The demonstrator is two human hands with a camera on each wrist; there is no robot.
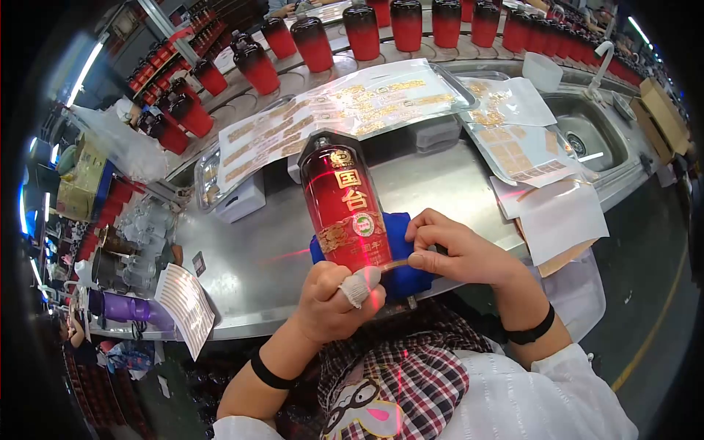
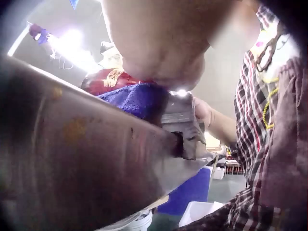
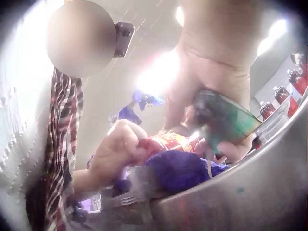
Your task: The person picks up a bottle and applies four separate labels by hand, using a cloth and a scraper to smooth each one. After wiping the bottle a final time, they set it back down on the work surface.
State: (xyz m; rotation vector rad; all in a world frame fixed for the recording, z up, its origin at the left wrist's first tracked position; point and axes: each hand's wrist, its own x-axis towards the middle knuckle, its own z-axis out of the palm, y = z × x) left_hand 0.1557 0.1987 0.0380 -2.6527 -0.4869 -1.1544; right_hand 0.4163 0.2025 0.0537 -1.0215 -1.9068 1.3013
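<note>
A red bottle with a dark shoulder and gold characters lies tilted on a blue cloth, its neck pointing away from me. My left hand grips the base end, fingers curled, with a white wrap on one digit. Between thumb and fingers, my right hand pinches a thin brownish strip that runs to the bottle's lower edge beside the left hand. In the right wrist view, a dark green piece shows under the right palm. The left wrist view hides the left fingertips behind the hand.
Sheets of gold labels lie on a tray behind the bottle; another label tray stands right, before a sink. Several red bottles line the conveyor at the back. A striped sheet overhangs the metal table's left edge.
</note>
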